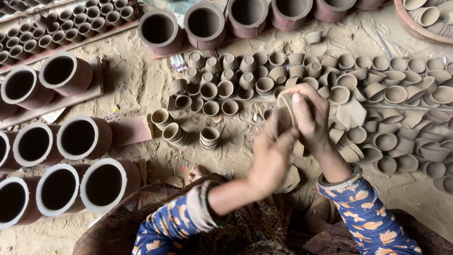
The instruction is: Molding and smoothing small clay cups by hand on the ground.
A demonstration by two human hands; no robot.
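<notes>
A small unfired clay cup is being held at the centre of the frame, just above the sandy floor. It is being gripped by the right hand, whose fingers are being curled over its rim, with the thumb laid along its side. The left hand is being pressed against the cup from the lower left, fingers closed on its wall. Rows of similar small clay cups are being kept on the floor to the right and above the hands. Large clay pots are being stored on their sides at the left of the frame. 3 short stacks of cups are standing left of the hands.
</notes>
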